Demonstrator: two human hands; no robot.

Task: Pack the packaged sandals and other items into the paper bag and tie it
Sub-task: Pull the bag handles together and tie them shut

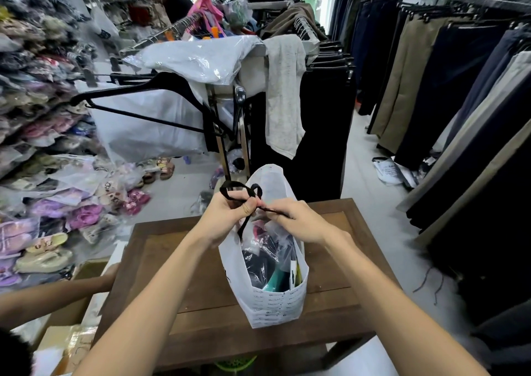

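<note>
A white printed paper bag (274, 304) stands upright on a dark wooden table (184, 260). Inside it lie plastic-wrapped items (267, 263), dark and teal ones among them. Black ribbon handles (240, 189) rise in loops above the bag's mouth. My left hand (227, 217) pinches the ribbon just below the loops. My right hand (296, 220) grips a ribbon end pulled taut to the right. Both hands meet over the open top of the bag.
Piles of packaged sandals (57, 217) fill the floor and shelves at left. A clothes rack (230, 94) with hangers and plastic-wrapped garments stands behind the table. Trousers (459, 88) hang along the right. Another person's arm (57, 292) reaches in at lower left.
</note>
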